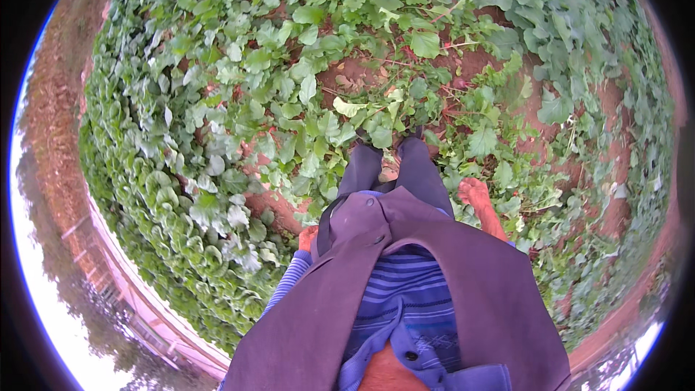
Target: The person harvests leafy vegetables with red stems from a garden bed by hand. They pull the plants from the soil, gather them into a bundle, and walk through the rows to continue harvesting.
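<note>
My left hand (308,238) hangs at my left side, beside a dark strap (324,228). The vest (347,277) covers part of this hand, and its fingers cannot be made out. On the other side, my right hand (474,191) hangs low over green leaves, its fingers curled in and nothing visible in them. Before my feet grow leafy radish-like plants (304,65). Red stems (449,111) and a reddish root (459,83) show among leaves lying on the soil, ahead and to the right.
Bare brown soil (355,73) shows between plants ahead. Broad bluish-green leaves (554,27) stand at right, and dense rows of leafy greens (163,201) at left. Beyond them run a pale path edge (146,277) and dry brown growth (54,119). My trouser legs (361,168) stand among the foliage.
</note>
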`<state>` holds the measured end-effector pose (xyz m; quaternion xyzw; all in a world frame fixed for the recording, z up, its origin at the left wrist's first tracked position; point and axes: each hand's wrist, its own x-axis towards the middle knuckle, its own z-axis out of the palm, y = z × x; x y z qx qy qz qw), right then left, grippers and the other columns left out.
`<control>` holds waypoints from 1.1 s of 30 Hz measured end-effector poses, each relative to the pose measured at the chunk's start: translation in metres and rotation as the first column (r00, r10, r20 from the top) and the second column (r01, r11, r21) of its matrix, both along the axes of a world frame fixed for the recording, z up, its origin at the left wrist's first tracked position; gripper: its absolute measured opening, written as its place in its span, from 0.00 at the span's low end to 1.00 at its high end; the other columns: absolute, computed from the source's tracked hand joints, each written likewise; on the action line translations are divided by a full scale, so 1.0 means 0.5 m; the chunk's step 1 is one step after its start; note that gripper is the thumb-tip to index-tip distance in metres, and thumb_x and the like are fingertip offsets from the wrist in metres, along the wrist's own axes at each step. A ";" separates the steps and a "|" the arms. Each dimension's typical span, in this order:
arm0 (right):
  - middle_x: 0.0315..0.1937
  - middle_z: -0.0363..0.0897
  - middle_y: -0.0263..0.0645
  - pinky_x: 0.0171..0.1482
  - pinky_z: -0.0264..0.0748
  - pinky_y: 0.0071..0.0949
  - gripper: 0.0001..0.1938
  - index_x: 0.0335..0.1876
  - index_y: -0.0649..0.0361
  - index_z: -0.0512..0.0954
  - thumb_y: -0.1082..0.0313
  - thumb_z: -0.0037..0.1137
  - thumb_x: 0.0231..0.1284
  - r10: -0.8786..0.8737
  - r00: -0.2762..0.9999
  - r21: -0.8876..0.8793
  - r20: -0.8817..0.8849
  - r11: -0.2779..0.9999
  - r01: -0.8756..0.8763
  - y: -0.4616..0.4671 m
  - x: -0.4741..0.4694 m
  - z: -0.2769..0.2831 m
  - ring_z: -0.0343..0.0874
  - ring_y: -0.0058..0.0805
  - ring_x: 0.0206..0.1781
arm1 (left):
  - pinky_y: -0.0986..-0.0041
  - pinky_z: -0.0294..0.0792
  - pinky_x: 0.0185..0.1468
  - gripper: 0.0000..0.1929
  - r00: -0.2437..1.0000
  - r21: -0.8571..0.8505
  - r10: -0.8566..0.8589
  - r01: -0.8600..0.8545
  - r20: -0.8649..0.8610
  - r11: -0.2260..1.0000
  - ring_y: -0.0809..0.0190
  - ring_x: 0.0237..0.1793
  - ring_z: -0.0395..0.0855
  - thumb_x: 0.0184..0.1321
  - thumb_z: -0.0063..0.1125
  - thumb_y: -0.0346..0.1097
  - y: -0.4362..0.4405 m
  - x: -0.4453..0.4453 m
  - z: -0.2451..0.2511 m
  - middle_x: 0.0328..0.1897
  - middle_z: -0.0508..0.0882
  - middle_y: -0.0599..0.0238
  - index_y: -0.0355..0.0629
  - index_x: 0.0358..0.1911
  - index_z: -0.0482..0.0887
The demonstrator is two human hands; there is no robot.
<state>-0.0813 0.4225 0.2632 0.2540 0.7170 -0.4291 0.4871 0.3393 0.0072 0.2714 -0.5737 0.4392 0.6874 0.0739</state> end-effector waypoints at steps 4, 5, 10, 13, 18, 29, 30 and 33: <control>0.42 0.83 0.40 0.37 0.78 0.27 0.20 0.56 0.65 0.76 0.62 0.57 0.61 0.058 0.998 0.005 -0.023 0.998 -0.058 -0.018 -0.055 0.025 0.82 0.27 0.36 | 0.75 0.73 0.42 0.08 0.997 -0.133 -0.080 0.079 -0.005 0.988 0.69 0.36 0.81 0.62 0.59 0.32 0.079 0.047 -0.055 0.36 0.86 0.66 0.34 0.40 0.83; 0.42 0.83 0.39 0.37 0.78 0.27 0.20 0.56 0.65 0.76 0.62 0.57 0.61 0.057 0.998 0.014 -0.014 0.998 -0.057 -0.019 -0.065 0.027 0.82 0.27 0.36 | 0.75 0.73 0.42 0.08 0.995 -0.157 -0.101 0.103 0.020 0.982 0.69 0.35 0.80 0.62 0.59 0.32 0.095 0.047 -0.061 0.36 0.86 0.66 0.34 0.40 0.83; 0.40 0.83 0.38 0.37 0.78 0.26 0.18 0.55 0.63 0.77 0.61 0.57 0.62 0.108 0.994 0.022 -0.009 0.994 -0.108 -0.013 -0.092 0.019 0.82 0.27 0.35 | 0.75 0.73 0.40 0.09 0.992 -0.174 -0.109 0.119 0.066 0.977 0.70 0.34 0.80 0.62 0.60 0.33 0.129 0.017 -0.050 0.34 0.85 0.66 0.34 0.40 0.83; 0.39 0.83 0.37 0.37 0.78 0.26 0.18 0.55 0.62 0.77 0.61 0.57 0.63 0.130 0.992 0.031 0.004 0.991 -0.130 -0.015 -0.100 0.016 0.82 0.27 0.35 | 0.76 0.72 0.39 0.09 0.992 -0.159 -0.098 0.110 0.083 0.981 0.70 0.33 0.79 0.61 0.61 0.33 0.129 -0.012 -0.022 0.33 0.84 0.66 0.34 0.39 0.82; 0.38 0.83 0.37 0.35 0.78 0.26 0.19 0.55 0.64 0.76 0.60 0.57 0.63 0.180 0.984 0.040 0.011 0.983 -0.181 -0.025 -0.117 0.016 0.83 0.27 0.35 | 0.76 0.72 0.36 0.10 0.987 -0.101 -0.043 0.059 0.153 0.993 0.70 0.31 0.78 0.61 0.61 0.34 0.126 -0.076 0.038 0.32 0.84 0.67 0.34 0.39 0.82; 0.41 0.83 0.37 0.38 0.78 0.26 0.17 0.55 0.62 0.75 0.61 0.55 0.65 0.265 0.955 0.039 0.130 0.961 -0.272 -0.071 -0.121 -0.019 0.82 0.27 0.38 | 0.71 0.76 0.35 0.18 0.918 0.117 0.065 -0.119 0.390 0.986 0.61 0.33 0.86 0.59 0.57 0.39 0.127 -0.152 0.061 0.38 0.86 0.58 0.34 0.48 0.79; 0.41 0.83 0.39 0.35 0.77 0.24 0.19 0.55 0.66 0.76 0.63 0.58 0.63 0.215 0.969 0.048 0.123 0.974 -0.222 -0.079 -0.121 -0.017 0.82 0.26 0.35 | 0.71 0.76 0.35 0.17 0.928 0.138 0.059 -0.118 0.368 0.983 0.61 0.33 0.86 0.59 0.57 0.39 0.129 -0.148 0.062 0.38 0.86 0.58 0.35 0.47 0.79; 0.41 0.83 0.38 0.36 0.77 0.25 0.19 0.55 0.65 0.76 0.62 0.58 0.63 0.258 0.960 0.073 0.105 0.961 -0.266 -0.103 -0.135 -0.005 0.83 0.26 0.36 | 0.71 0.76 0.35 0.15 0.928 0.119 0.077 -0.128 0.364 0.985 0.61 0.33 0.86 0.59 0.56 0.38 0.132 -0.138 0.071 0.38 0.86 0.58 0.36 0.45 0.80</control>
